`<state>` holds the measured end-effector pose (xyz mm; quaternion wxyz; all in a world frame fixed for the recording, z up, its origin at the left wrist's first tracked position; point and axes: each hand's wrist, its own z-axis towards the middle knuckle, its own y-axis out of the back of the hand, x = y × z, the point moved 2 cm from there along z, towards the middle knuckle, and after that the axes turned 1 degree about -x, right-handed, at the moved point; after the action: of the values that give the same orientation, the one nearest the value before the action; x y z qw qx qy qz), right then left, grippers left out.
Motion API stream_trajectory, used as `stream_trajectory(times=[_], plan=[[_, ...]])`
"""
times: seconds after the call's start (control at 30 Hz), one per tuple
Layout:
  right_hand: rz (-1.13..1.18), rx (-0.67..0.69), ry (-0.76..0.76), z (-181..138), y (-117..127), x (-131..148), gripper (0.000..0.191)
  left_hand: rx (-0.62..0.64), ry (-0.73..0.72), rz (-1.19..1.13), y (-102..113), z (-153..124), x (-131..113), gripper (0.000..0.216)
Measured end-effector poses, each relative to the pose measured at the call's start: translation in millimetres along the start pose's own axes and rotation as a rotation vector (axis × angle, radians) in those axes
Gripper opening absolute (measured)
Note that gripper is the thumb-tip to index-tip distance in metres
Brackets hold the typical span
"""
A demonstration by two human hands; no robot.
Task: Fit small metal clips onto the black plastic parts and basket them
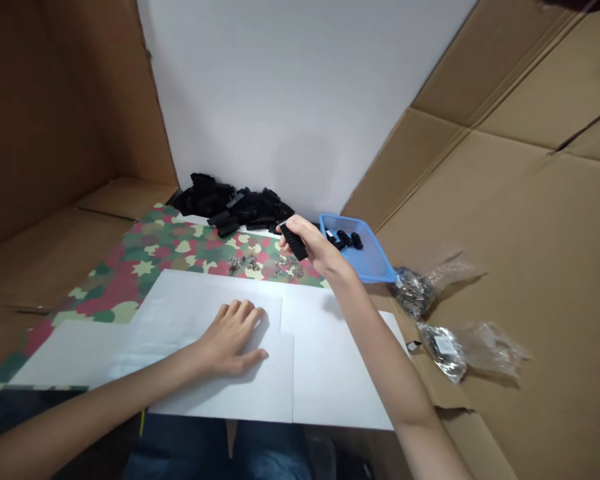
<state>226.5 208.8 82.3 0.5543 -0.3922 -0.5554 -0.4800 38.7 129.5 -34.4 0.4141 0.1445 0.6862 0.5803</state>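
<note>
My right hand is raised over the far side of the table, fingers closed round a small black plastic block. It hovers between the heap of black plastic blocks and the blue basket. Flat on the white paper sheets, palm down, rests my left hand, fingers together and stretched out, holding nothing. Small metal bits lie scattered on the camouflage cloth just beyond the paper.
The blue basket holds a few black blocks. Two clear plastic bags of small metal parts lie on the cardboard at right. Cardboard walls stand left and right, with a white board behind the heap.
</note>
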Motion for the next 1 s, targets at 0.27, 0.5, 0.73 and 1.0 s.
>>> stream_trajectory(times=[0.27, 0.5, 0.73, 1.0], plan=[[-0.082, 0.033, -0.154, -37.6, 9.0, -24.2, 0.03, -0.012, 0.064, 0.024, 23.1, -23.5, 49.9, 0.062], [-0.196, -0.026, -0.309, -91.9, -14.5, -82.9, 0.029, -0.115, 0.088, 0.016, 29.2, -26.9, 47.5, 0.049], [-0.461, -0.182, -0.257, -105.1, -43.0, -124.2, 0.022, -0.034, 0.081, -0.071, 5.0, -6.7, 11.6, 0.039], [-0.589, -0.191, -0.21, -102.6, -50.7, -124.8, 0.022, -0.032, 0.269, -0.202, -2.0, 7.3, 27.2, 0.023]])
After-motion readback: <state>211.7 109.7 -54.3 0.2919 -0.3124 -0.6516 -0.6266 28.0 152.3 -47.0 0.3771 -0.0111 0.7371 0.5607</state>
